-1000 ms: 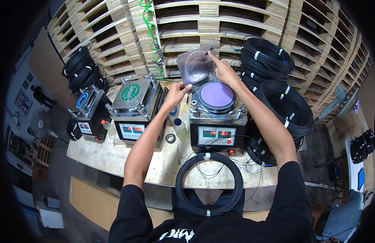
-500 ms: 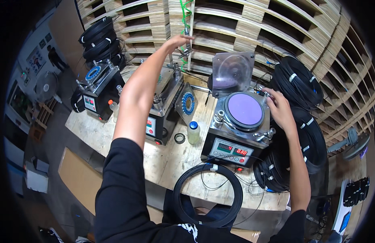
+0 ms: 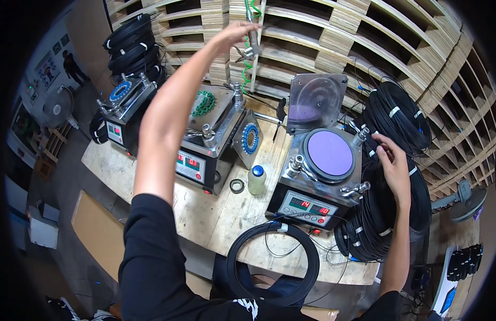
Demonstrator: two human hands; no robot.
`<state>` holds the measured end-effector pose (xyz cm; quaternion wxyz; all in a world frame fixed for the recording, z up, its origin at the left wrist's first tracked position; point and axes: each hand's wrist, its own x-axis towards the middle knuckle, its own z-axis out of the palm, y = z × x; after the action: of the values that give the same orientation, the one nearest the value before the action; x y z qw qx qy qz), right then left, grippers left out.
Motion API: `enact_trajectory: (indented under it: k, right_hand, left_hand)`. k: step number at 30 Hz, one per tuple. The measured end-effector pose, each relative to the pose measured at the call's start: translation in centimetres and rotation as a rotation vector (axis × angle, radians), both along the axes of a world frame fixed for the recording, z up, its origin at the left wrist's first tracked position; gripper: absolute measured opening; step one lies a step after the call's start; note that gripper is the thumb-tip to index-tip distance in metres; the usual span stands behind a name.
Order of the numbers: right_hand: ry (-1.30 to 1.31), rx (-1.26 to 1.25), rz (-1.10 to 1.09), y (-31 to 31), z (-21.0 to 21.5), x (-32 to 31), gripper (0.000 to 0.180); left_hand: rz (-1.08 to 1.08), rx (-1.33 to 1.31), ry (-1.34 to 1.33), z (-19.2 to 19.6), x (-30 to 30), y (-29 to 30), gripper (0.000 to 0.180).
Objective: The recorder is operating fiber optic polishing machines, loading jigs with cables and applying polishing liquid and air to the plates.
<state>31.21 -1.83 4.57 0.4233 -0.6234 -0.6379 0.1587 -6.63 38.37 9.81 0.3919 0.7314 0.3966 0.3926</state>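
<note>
Pallets [image 3: 339,40] back the bench [image 3: 222,216]. At right, bumping the polisher [image 3: 318,187] could drop its propped plate [image 3: 317,101] onto the pad [image 3: 331,152]. Nearby, the right hand [image 3: 394,160] is empty, fingers parted; whether the left hand [image 3: 234,36] grips the far air gun [image 3: 252,48], I cannot tell.

Pale wooden bench [image 3: 218,216] before stacked pallets [image 3: 333,44]

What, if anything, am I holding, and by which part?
Your left hand is at the upper part of the metal air gun; whether it grips cannot be told. Your right hand holds nothing visible.
</note>
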Motion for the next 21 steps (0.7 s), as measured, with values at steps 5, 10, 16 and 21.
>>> enact_trajectory:
  k: [5, 10, 16, 21]
  right_hand:
    - [0.098, -0.062, 0.149, -0.3, 4.7, -2.2, 0.032]
    - [0.112, -0.027, 0.511, 1.0, 8.7, -7.8, 0.049]
    - [0.048, -0.400, 0.700, -0.2, 10.8, -13.6, 0.058]
    - [0.445, -0.353, 0.989, -2.3, 9.0, -11.0, 0.051]
  left_hand:
    - [-0.285, 0.261, 0.047, 8.9, -4.3, -12.3, 0.042]
    - [-0.562, 0.220, 0.087, 12.4, -4.2, -25.9, 0.049]
    - [-0.879, 0.168, 0.051, 10.1, 1.7, -34.2, 0.055]
    - [-0.767, 0.147, -0.283, 7.9, 3.7, -34.8, 0.049]
